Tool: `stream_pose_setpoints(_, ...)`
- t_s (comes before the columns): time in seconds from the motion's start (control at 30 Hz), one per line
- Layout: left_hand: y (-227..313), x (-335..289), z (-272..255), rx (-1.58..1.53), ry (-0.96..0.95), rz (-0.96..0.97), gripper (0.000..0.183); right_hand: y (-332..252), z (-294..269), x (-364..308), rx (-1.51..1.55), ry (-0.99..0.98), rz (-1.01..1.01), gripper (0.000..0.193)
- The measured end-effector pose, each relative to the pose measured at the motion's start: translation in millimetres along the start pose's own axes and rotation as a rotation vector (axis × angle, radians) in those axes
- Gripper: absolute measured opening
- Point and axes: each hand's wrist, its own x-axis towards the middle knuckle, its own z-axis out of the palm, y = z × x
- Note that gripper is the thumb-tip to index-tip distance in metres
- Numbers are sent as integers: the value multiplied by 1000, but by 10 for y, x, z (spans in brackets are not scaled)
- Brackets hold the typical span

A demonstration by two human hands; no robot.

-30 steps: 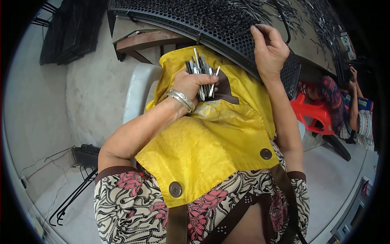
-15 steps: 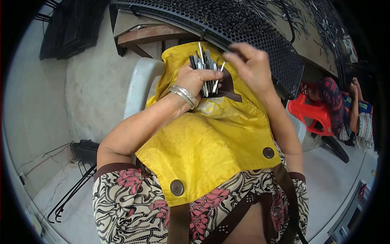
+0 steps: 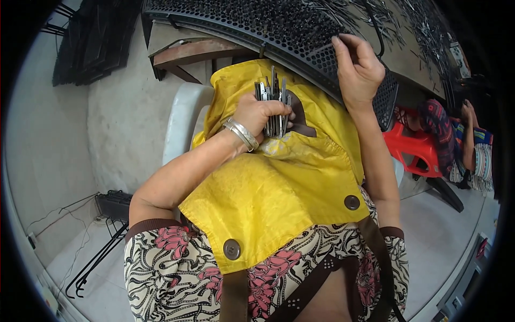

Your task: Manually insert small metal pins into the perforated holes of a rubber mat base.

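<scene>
Metal-strip bundle (image 3: 274,119): clenched in the left hand (image 3: 256,114), on the near side of the perforated black tray (image 3: 387,92). The right hand (image 3: 362,70), above the tray, pinches a single slim strip (image 3: 323,50) between thumb and forefinger. Loose strips (image 3: 387,24) lie on the bench (image 3: 406,63) beyond the tray; the yellow apron (image 3: 257,185) spreads on its near side.

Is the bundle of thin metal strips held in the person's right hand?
No, the left hand grips the bundle of thin metal strips, while the right hand is raised by the perforated black board.
</scene>
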Motion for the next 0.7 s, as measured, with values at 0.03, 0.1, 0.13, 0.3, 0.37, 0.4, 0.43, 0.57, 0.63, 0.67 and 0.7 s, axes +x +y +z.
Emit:
stream_pose_setpoints(0.03,0,2,-2,0,1,0,12,18,34,32,-46,34,-148,8)
stream_pose_setpoints(0.1,-3,10,-4,-18,30,-32,12,38,100,63,-77,54,-342,8)
stream_pose_setpoints(0.13,-4,12,-4,-19,31,-33,12,82,141,75,-77,53,-341,8)
stream_pose_setpoints(0.3,15,4,15,-19,36,-52,14,221,278,-11,-208,-127,-576,12)
stream_pose_setpoints(0.37,4,13,23,-23,40,-54,14,248,276,-46,-271,-193,-576,14)
stream_pose_setpoints(0.4,-2,21,13,-33,47,-50,14,223,272,-62,-268,-196,-575,14)
stream_pose_setpoints(0.43,-9,25,-1,-34,50,-52,14,167,246,-90,-242,-168,-534,15)
stream_pose_setpoints(0.57,-27,18,-43,2,22,-9,16,-122,32,-423,50,-425,-10,14)
stream_pose_setpoints(0.63,-25,26,-16,13,1,7,17,-174,-33,-553,221,-545,248,12)
stream_pose_setpoints(0.67,-34,11,-6,14,12,20,17,-203,-56,-597,403,-667,506,11)
stream_pose_setpoints(0.7,-27,12,19,19,17,38,17,-245,-90,-584,399,-647,530,7)
